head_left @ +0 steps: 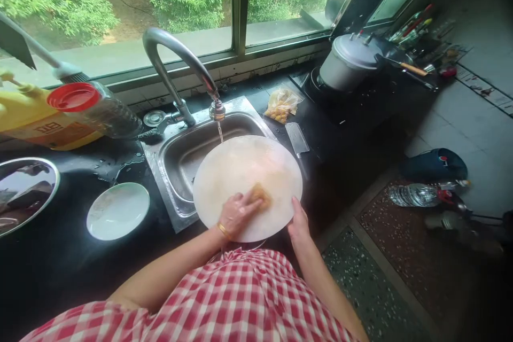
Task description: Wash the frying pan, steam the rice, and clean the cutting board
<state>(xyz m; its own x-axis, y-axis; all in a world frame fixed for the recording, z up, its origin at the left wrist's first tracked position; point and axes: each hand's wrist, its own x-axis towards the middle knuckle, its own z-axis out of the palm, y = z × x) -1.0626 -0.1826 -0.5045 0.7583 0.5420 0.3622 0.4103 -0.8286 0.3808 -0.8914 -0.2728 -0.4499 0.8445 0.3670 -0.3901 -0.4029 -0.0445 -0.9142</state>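
Observation:
A round white cutting board [240, 165] lies tilted over the steel sink [176, 160], under a thin stream from the curved tap [176, 59]. My left hand [237, 212], with a gold bangle at the wrist, presses a yellow-brown sponge [261, 195] onto the board's near part, fingers closed on it. My right hand [298, 220] grips the board's near right edge, thumb on top.
A white plate [117, 209] and a steel bowl [24, 192] sit on the black counter left of the sink. A yellow oil jug [36, 117] and red-capped bottle [100, 107] lie behind. A cleaver [297, 139], a bag of food [281, 105] and a pressure cooker [347, 61] are to the right.

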